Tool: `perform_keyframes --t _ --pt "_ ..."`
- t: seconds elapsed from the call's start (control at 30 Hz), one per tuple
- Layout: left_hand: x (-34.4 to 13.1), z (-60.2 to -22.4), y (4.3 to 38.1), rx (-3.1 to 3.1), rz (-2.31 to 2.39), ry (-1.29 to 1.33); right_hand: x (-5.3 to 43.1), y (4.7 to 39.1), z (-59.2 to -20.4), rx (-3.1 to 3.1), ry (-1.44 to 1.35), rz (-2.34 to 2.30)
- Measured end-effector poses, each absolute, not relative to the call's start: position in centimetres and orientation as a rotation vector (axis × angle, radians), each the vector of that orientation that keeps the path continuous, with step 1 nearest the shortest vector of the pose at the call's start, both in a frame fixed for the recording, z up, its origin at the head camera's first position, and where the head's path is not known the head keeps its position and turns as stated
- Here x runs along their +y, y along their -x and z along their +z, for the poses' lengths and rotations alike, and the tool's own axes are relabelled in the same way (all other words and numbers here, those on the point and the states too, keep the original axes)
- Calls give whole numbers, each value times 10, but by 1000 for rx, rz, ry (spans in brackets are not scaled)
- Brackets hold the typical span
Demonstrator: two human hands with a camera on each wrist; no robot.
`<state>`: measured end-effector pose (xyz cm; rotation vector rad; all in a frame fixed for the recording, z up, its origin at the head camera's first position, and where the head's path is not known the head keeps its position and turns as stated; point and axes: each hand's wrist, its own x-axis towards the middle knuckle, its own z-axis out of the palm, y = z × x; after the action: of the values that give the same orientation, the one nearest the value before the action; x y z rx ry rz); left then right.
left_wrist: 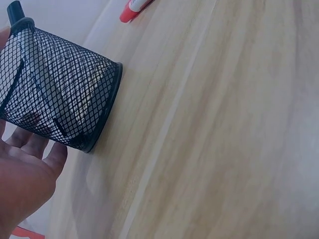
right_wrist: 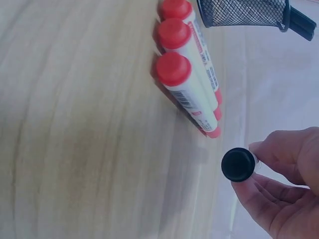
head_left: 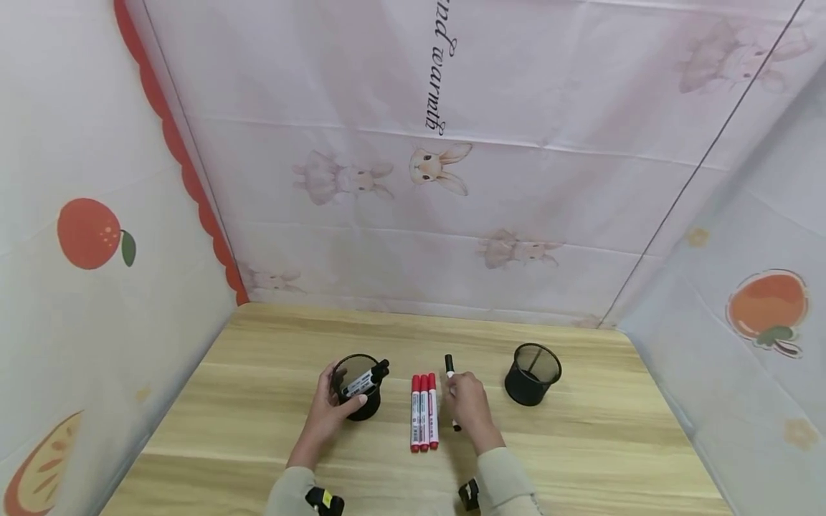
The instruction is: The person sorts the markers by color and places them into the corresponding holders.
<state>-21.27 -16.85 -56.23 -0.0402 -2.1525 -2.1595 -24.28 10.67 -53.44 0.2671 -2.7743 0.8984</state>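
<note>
My left hand [head_left: 325, 414] grips the side of a black mesh pen cup [head_left: 369, 410], fingers around the far side and thumb at the front. Black-capped markers [head_left: 363, 383] lean to the right inside the cup, their caps above its rim. In the left wrist view the mesh cup [left_wrist: 60, 84] partly hides them. My right hand [head_left: 472, 407] pinches a black-and-white marker [head_left: 449, 364] between thumb and fingers; its black end [right_wrist: 238, 165] faces the right wrist camera. Three red-capped markers [head_left: 424, 419] lie side by side on the table between the hands.
A second black mesh cup [head_left: 525, 387] stands to the right of my right hand, with no pens visible inside. The wood-grain table [head_left: 271, 344] is bordered by printed cloth walls [head_left: 361, 265] at the back and both sides.
</note>
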Motion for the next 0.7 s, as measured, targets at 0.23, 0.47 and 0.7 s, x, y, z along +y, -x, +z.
perform_keyframes --t 0.23,0.47,0.7 --pt "-167 -541 203 -2183 -2170 49 107 240 -534 -2729 -211 1192" --pt "-170 -565 212 -2171 -2126 58 107 234 -530 -2622 -187 1449" --pt "-170 -565 213 -2155 -2144 60 108 233 -523 -2579 -144 1517"
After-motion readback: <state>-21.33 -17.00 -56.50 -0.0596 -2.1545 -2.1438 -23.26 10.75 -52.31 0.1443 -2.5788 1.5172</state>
